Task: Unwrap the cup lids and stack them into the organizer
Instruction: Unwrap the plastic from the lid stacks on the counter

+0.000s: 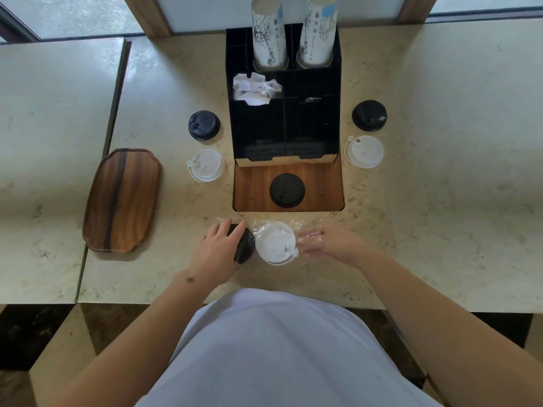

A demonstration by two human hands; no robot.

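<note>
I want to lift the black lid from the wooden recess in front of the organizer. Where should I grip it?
Pinch the black lid by its outer rim, coming from above: it lies flat and alone on the wooden recess, so opposite rim edges look free.

Café counter: marble top, paper cup stacks, lid organizer.

Cream marble-look counter is filling most of the view; a seam is splitting off a second slab at left. Wooden tray is lying across that seam. Frosted glass panes are running along the far edge, letting in soft daylight, wooden posts standing between them. Dark polished floor is showing below the near edge.
</note>
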